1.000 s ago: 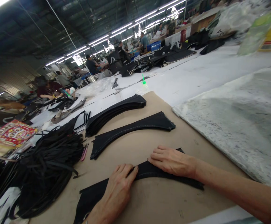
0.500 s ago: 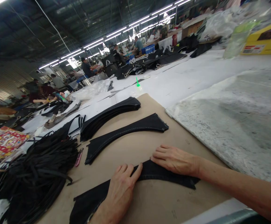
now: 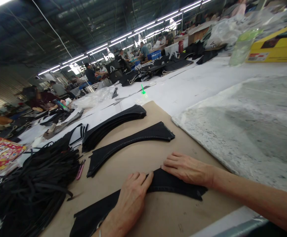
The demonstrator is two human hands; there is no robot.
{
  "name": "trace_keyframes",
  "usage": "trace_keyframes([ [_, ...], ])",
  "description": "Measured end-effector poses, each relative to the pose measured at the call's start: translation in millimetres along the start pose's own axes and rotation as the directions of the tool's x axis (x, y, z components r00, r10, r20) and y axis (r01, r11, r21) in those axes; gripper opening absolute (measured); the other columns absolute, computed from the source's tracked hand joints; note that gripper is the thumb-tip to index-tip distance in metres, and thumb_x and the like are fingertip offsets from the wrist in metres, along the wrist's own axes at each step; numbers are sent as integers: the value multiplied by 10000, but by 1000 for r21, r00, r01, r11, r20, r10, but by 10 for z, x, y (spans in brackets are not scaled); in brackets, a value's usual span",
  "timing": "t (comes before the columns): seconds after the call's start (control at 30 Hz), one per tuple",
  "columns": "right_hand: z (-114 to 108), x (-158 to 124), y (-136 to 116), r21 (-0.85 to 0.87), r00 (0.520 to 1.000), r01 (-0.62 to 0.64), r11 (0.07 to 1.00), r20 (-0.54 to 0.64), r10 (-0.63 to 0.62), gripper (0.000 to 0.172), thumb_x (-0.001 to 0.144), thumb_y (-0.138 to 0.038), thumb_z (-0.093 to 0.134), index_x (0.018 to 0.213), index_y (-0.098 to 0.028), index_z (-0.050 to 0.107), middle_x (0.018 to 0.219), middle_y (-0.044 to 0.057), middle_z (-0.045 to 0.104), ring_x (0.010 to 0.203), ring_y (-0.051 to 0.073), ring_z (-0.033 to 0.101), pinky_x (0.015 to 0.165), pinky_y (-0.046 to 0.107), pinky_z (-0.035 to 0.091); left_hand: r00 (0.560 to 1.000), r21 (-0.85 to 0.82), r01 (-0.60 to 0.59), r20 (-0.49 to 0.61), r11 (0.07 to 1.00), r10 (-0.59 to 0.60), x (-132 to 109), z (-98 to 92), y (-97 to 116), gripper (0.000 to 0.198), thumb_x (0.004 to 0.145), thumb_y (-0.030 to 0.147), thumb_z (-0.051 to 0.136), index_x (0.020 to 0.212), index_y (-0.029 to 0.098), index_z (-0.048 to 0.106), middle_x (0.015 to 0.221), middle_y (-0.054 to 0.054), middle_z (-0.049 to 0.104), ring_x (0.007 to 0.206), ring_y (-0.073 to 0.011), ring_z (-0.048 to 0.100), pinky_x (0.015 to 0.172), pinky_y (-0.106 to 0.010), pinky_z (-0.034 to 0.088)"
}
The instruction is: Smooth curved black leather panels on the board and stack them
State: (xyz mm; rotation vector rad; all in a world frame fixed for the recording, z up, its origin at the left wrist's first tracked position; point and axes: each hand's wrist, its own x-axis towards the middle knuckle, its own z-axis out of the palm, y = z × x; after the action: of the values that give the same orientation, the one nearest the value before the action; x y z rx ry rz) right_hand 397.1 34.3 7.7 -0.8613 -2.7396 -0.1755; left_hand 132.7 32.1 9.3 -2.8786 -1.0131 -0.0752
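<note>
A curved black fabric piece (image 3: 94,210) lies on the brown board nearest me, its stitched inner edge facing me. My left hand (image 3: 133,194) is bent over its middle, fingers closed at the upper edge and partly hidden. To the right, my right hand (image 3: 185,168) has its fingers together, holding the same upper edge; its thumb is hardly visible. Only a small gap separates the two hands. Beyond them lies another curved black piece (image 3: 130,141), and behind that a thicker stack of curved black pieces (image 3: 113,125).
Brown board (image 3: 183,217) covers the near table. A heap of black strips (image 3: 39,177) and a pink cutter (image 3: 80,169) lie left. A pale mottled slab (image 3: 244,131) is at right. Farther back are a green-tipped bottle (image 3: 143,90), a jug (image 3: 242,47) and a yellow box (image 3: 274,46).
Both hands have slid slightly right along the upper edge of the near fabric piece. The view has shifted a little, so the surroundings appear farther left.
</note>
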Motion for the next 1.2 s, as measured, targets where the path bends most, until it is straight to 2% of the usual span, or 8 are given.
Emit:
trace_keyframes([
  [0.2,-26,-67,45,37,1000,-17,999,-15,18,222,970,-128,400,1034,-149,612,922,47,616,805,188,482,793,350,372,1000,102,7,23,995,-9,96,-39,78,583,869,4,389,1404,227,445,952,-56,614,858,-215,556,752,-359,487],
  [0.4,-50,-115,97,87,994,-113,990,4,113,225,941,-104,397,936,-174,611,908,47,618,816,194,490,785,352,355,1000,65,19,-2,998,-19,133,-15,92,599,835,-20,416,1376,232,475,1023,-69,593,909,-220,553,781,-361,491],
  [0.53,-92,-138,102,195,976,-217,957,14,219,278,934,-99,390,1083,-188,608,1018,57,617,924,199,521,837,355,353,998,-37,-46,-35,998,45,175,34,101,465,869,2,415,1299,138,524,1059,-75,613,934,-216,542,838,-364,492],
  [0.67,-138,-158,101,236,957,-286,929,33,287,281,946,-158,426,1186,-195,569,1055,59,600,983,204,531,894,376,342,998,-101,-46,-57,994,41,175,52,110,441,873,0,410,1280,124,526,1036,-73,624,921,-218,534,841,-365,494],
  [0.77,-148,-146,103,187,957,-291,938,66,284,199,953,-233,478,1113,-211,593,1022,48,596,958,215,524,875,385,344,999,-180,18,-47,983,-26,191,19,132,408,866,-9,396,1197,153,572,1005,-63,618,905,-219,532,832,-377,500],
  [0.87,-137,-129,110,151,959,-282,947,75,274,156,961,-217,459,1013,-218,606,981,34,594,912,206,514,826,371,346,993,-257,58,-83,965,-82,274,-16,184,378,884,1,374,1145,168,591,1059,-69,601,942,-212,530,868,-375,498],
  [1.03,-124,-123,127,169,963,-268,949,58,262,178,968,-196,436,980,-211,613,952,29,596,898,189,511,816,348,343,991,-305,0,-126,952,-41,480,31,276,330,909,30,375,1111,160,602,1035,-71,599,933,-200,535,868,-351,508],
  [1.2,-131,-162,181,127,977,-211,969,56,206,247,974,-165,386,995,-204,629,949,42,607,870,191,499,798,344,337,987,-219,-34,-163,975,-3,527,129,287,344,900,18,385,1123,162,603,994,-64,606,914,-205,536,839,-348,518],
])
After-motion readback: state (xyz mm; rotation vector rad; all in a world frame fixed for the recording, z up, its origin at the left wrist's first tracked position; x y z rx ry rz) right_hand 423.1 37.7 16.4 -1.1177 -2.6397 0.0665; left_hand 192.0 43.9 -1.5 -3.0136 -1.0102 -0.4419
